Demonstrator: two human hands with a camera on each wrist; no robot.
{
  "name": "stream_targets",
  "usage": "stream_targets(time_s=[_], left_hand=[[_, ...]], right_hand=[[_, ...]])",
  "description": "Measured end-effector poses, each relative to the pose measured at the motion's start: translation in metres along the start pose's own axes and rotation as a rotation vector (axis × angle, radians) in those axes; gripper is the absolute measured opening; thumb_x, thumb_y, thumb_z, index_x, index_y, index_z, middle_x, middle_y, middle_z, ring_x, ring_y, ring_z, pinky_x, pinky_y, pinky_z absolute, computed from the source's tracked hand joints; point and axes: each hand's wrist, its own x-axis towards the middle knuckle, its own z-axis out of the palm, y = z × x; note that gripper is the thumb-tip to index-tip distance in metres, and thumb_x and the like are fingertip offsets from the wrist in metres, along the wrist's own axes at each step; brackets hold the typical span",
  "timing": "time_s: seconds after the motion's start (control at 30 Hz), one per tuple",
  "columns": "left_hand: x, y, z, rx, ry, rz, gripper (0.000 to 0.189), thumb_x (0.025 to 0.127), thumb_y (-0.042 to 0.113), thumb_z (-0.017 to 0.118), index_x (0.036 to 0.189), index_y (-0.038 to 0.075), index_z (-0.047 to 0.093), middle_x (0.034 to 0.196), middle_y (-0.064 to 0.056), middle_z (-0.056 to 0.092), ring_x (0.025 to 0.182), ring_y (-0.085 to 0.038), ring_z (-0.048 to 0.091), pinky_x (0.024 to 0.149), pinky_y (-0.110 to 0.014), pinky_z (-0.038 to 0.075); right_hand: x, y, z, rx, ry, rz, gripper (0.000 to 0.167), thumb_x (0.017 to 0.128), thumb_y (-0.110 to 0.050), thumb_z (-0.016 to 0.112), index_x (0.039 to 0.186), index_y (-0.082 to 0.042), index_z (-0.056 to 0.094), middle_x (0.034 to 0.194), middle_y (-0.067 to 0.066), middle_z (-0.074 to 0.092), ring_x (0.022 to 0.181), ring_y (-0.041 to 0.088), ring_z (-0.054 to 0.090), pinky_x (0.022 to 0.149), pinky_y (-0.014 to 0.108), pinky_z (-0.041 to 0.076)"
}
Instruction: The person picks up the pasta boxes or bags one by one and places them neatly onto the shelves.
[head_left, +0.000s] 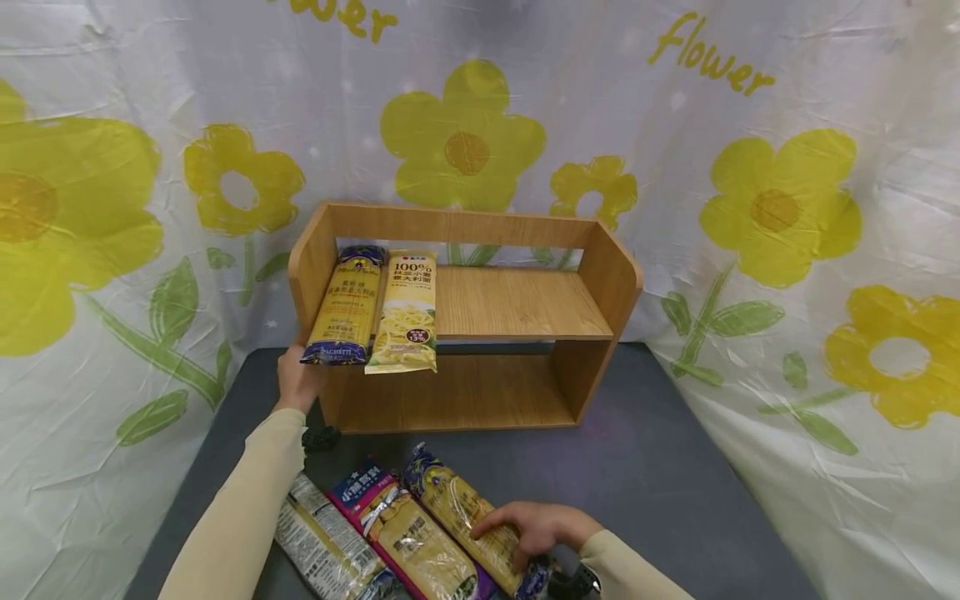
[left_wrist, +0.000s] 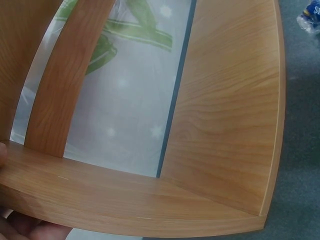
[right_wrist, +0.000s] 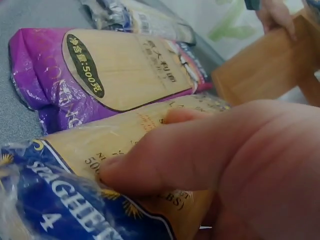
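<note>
My left hand grips the left side panel of a wooden two-tier shelf; in the left wrist view the thumb lies on the panel's inner face and the fingers on the outer. My right hand holds a yellow and blue spaghetti pack on the table. In the right wrist view its thumb presses on the pack beside the blue end; the other fingers are mostly hidden. Left of that pack lies a purple and pink pasta pack, then a silvery pack with its printed back up.
On the upper tier, at the left, a blue and yellow spaghetti pack and a pale yellow pasta pack lean side by side, their lower ends over the front edge. The shelf stands on a dark table before a flower-printed curtain.
</note>
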Motion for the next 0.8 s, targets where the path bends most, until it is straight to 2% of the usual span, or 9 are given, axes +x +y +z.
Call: stream_targets(time_s=[0.1, 0.27, 0.33, 0.43, 0.57, 0.67, 0.8], left_hand=[[-0.001, 0.001, -0.001, -0.007, 0.002, 0.012, 0.050, 0.108, 0.033, 0.040, 0.139, -0.004, 0.052, 0.080, -0.015, 0.061, 0.065, -0.021, 0.052, 0.057, -0.033, 0.041], [0.000, 0.001, -0.001, 0.018, 0.009, 0.025, 0.044, 0.107, 0.025, 0.040, 0.133, -0.008, 0.055, 0.075, -0.016, 0.059, 0.059, -0.020, 0.050, 0.053, -0.033, 0.039], [0.000, 0.001, -0.001, 0.032, 0.008, 0.028, 0.041, 0.107, 0.021, 0.040, 0.131, -0.009, 0.055, 0.070, -0.014, 0.056, 0.055, -0.019, 0.048, 0.051, -0.034, 0.038], [0.000, 0.001, -0.001, 0.025, 0.007, 0.020, 0.042, 0.108, 0.022, 0.040, 0.132, -0.009, 0.054, 0.072, -0.013, 0.057, 0.057, -0.019, 0.048, 0.052, -0.033, 0.038], [0.000, 0.002, -0.001, 0.014, 0.007, 0.003, 0.044, 0.107, 0.025, 0.040, 0.134, -0.008, 0.054, 0.075, -0.012, 0.057, 0.061, -0.020, 0.050, 0.053, -0.033, 0.039], [0.000, 0.002, -0.001, 0.015, 0.007, 0.000, 0.044, 0.107, 0.025, 0.040, 0.134, -0.008, 0.054, 0.074, -0.012, 0.057, 0.061, -0.021, 0.050, 0.053, -0.033, 0.040], [0.000, 0.001, 0.001, 0.013, 0.007, -0.007, 0.045, 0.107, 0.025, 0.041, 0.135, -0.007, 0.054, 0.076, -0.013, 0.058, 0.063, -0.022, 0.051, 0.054, -0.033, 0.040]], right_hand=[[-0.001, 0.001, 0.001, 0.052, -0.004, -0.021, 0.078, 0.070, 0.019, 0.068, 0.142, -0.010, 0.060, 0.149, 0.008, 0.057, 0.130, 0.001, 0.047, 0.096, 0.017, 0.043], [-0.005, 0.013, 0.008, 0.068, 0.064, -0.096, 0.073, 0.069, 0.012, 0.073, 0.139, -0.007, 0.061, 0.144, 0.011, 0.059, 0.110, -0.004, 0.052, 0.091, 0.016, 0.046], [-0.007, 0.019, 0.011, 0.115, 0.077, -0.113, 0.072, 0.072, 0.008, 0.076, 0.140, -0.005, 0.059, 0.139, 0.011, 0.061, 0.106, -0.004, 0.055, 0.089, 0.016, 0.047], [-0.013, 0.025, 0.015, 0.239, 0.073, -0.127, 0.069, 0.078, 0.004, 0.077, 0.144, 0.000, 0.054, 0.135, 0.011, 0.060, 0.102, -0.003, 0.057, 0.088, 0.017, 0.048], [-0.020, 0.034, 0.021, 0.291, 0.095, -0.174, 0.068, 0.083, -0.001, 0.076, 0.146, 0.003, 0.049, 0.144, 0.021, 0.056, 0.113, -0.002, 0.057, 0.095, 0.017, 0.046], [-0.025, 0.041, 0.026, 0.250, 0.142, -0.219, 0.069, 0.082, -0.001, 0.076, 0.145, 0.005, 0.050, 0.150, 0.027, 0.049, 0.127, -0.003, 0.050, 0.103, 0.017, 0.039], [-0.034, 0.047, 0.030, 0.232, 0.181, -0.251, 0.068, 0.082, -0.002, 0.074, 0.145, 0.006, 0.050, 0.149, 0.030, 0.049, 0.136, -0.003, 0.043, 0.107, 0.016, 0.034]])
